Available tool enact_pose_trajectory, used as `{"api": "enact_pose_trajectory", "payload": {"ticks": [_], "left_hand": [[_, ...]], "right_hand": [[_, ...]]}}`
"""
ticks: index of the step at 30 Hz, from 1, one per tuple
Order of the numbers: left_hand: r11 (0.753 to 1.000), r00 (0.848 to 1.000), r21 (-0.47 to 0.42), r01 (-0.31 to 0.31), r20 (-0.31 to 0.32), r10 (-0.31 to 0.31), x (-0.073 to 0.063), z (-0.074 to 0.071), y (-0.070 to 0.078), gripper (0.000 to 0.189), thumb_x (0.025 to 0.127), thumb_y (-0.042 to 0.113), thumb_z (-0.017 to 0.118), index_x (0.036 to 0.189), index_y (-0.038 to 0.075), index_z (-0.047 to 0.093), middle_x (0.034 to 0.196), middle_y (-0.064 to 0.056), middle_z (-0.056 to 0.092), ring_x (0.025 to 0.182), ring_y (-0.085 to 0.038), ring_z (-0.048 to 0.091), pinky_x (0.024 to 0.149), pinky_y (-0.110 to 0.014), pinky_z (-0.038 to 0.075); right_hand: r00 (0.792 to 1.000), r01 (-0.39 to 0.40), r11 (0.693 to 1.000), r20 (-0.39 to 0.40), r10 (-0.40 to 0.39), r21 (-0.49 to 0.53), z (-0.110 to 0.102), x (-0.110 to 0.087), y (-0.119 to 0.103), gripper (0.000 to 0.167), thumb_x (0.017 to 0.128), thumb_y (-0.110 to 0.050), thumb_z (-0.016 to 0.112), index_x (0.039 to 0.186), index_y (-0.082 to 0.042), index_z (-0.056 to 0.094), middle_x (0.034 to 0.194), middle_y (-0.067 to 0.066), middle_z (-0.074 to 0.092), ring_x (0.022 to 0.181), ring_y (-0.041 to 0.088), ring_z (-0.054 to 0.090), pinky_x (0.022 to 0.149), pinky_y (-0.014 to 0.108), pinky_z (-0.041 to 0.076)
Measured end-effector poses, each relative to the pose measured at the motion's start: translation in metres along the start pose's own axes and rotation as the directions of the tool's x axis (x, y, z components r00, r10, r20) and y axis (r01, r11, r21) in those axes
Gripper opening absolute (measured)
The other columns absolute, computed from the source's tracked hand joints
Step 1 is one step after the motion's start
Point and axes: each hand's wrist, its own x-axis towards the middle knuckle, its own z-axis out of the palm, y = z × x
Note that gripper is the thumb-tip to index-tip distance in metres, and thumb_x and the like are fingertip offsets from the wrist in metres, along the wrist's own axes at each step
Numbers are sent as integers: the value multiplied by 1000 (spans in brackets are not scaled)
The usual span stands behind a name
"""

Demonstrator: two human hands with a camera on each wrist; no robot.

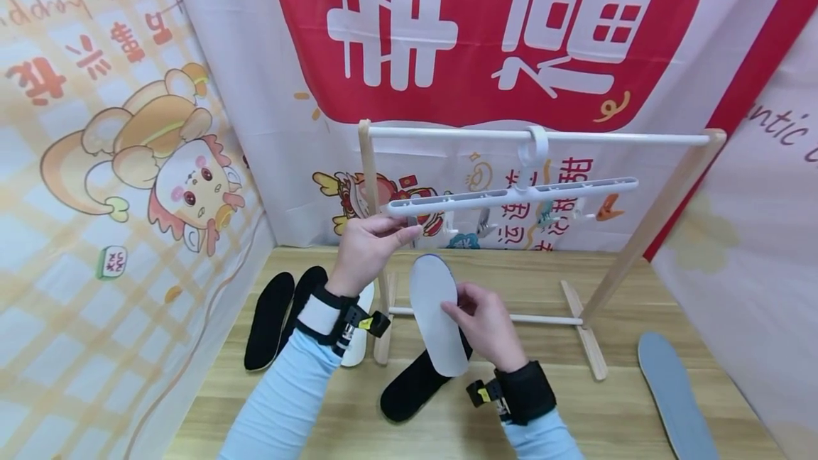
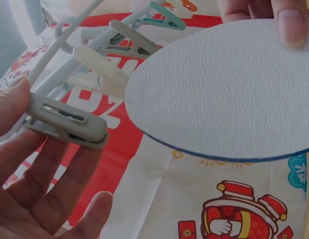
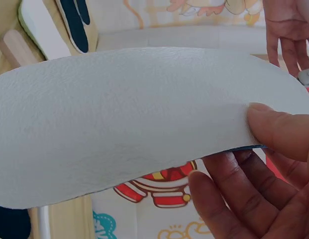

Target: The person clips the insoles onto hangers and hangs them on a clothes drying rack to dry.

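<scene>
My right hand (image 1: pixel 488 321) pinches a white insole (image 1: pixel 434 318) between thumb and fingers, holding it raised and tilted below the hanger. A thin blue edge shows along its rim in the left wrist view. My left hand (image 1: pixel 366 245) pinches a grey clip (image 2: pixel 69 122) at the left end of the white clip hanger (image 1: pixel 466 201). The insole's rounded tip is near this clip but apart from it. More clips, among them a teal clip (image 2: pixel 166 19), hang along the hanger, which hooks over the rack's top bar (image 1: pixel 447 134).
The rack has wooden legs (image 1: pixel 652 233) and a low white bar (image 1: pixel 543 319). Black insoles (image 1: pixel 270 321) lie at the left beside a white-looking insole (image 1: pixel 353 350). Another black insole (image 1: pixel 409 390) lies under the raised one. A grey-blue insole (image 1: pixel 677 396) lies at the right.
</scene>
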Motion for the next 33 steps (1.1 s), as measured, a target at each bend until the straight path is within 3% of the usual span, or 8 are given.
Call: {"api": "enact_pose_trajectory", "payload": {"ticks": [5,33], "left_hand": [[999,999,-2,-34,-2,34,-1,1,-1,27,86,26,79,107,10,77,106,-3,74,100,-16,69,87,-34,56],[999,999,-7,46,-18,-46,-6,-1,-2,37,83,39,80,106,11,77,103,1,75,103,-18,68,95,-44,51]], "right_hand": [[1000,8,1000,0,-8,29,8,-1,-1,9,88,-10,76,96,-9,71,83,-2,67,72,13,60,65,28,54],[1000,18,999,18,-19,38,13,7,-8,8,90,-14,74,97,-10,71,83,-2,67,71,13,59,64,29,53]]}}
